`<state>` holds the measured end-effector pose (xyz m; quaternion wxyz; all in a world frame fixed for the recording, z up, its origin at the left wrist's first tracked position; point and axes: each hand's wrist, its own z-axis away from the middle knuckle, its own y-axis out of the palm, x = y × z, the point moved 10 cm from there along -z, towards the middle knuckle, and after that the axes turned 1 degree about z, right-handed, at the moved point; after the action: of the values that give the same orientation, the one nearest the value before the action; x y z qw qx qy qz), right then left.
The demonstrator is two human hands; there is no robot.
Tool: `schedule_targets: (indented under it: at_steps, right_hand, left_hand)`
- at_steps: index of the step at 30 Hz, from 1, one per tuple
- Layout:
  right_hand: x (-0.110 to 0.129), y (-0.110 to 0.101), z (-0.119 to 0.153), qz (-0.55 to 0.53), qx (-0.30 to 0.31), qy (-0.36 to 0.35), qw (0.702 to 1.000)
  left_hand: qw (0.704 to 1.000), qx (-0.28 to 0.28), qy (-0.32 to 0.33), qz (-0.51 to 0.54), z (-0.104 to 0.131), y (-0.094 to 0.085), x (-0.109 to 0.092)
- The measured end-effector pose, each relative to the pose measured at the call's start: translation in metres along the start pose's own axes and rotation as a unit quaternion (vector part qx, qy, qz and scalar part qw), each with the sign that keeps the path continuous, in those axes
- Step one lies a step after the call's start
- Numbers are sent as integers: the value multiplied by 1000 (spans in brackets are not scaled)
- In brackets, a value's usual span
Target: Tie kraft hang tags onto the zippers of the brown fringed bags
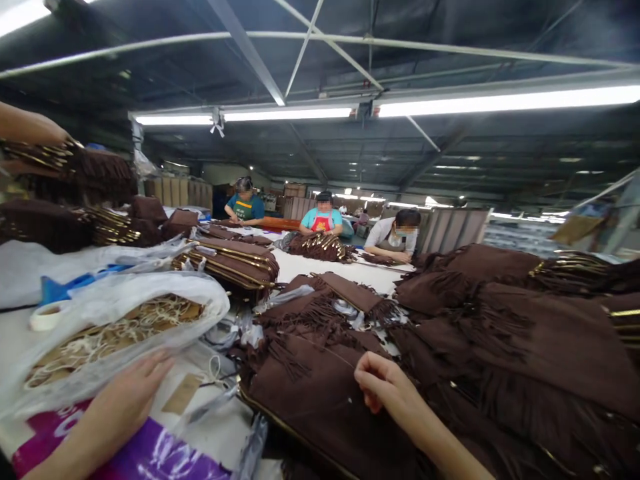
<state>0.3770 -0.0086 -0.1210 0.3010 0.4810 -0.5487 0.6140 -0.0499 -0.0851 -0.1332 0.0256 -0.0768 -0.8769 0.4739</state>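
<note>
My left hand point(131, 393) is open, its fingers stretched out flat at the near edge of a clear plastic bag point(213, 293). Inside that bag are brown card tags point(165, 313) with white strings. A single tan tag point(181, 393) lies just right of the hand, beside a loop of white string. My right hand point(383, 383) is closed in a pinch above a dark brown fringed fabric bag point(310, 380) with a gold-coloured edge. A thin pale thread point(335, 355) runs over the fabric to its fingertips. Purple and white plastic packaging point(160, 453) lies under my left forearm.
Brown fringed pieces point(545, 347) heap up on the right; a gold-edged stack point(235, 260) stands ahead. A tape roll point(49, 316) lies at left. Several co-workers, one in a red apron point(320, 222), work across the white table point(295, 267). Another person's arm point(30, 125) reaches in upper left.
</note>
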Motion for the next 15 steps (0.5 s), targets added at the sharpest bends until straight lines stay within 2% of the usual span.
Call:
schedule_targets:
  at_steps: [2, 3, 4, 6, 7, 9, 11, 12, 13, 15]
  right_hand:
    - [-7, 3, 1, -8, -3, 2, 1000]
    - [-10, 4, 1, -12, -5, 5, 1000]
    - [-13, 4, 1, -18, -7, 7, 1000]
    - [-19, 4, 3, -26, -12, 9, 1000]
    - [-22, 4, 3, -25, -12, 8, 1000]
    - [-30, 4, 3, -18, -3, 1, 1000]
    - [-40, 6, 2, -11, 21, -1, 1000]
    - [-46, 8, 1, -8, 36, 2, 999]
    - [-51, 9, 0, -4, 49, 5, 999]
    - [-57, 11, 1, 1, 64, 10, 998]
  left_hand:
    - [999, -20, 2, 27, -12, -20, -43]
    - [998, -14, 19, 60, -17, -25, -73]
    - [995, 19, 39, 92, -21, -24, -106]
    - [987, 98, 70, 108, -24, -11, -171]
    - [985, 127, 79, 91, -24, -2, -197]
    - [980, 164, 106, 38, -25, 18, -233]
    - [973, 184, 139, 21, -26, 32, -246]
    - [971, 188, 146, 17, -26, 35, -241]
    - [972, 187, 140, 13, -27, 34, -229]
    - [981, 176, 81, -13, -29, 23, -184]
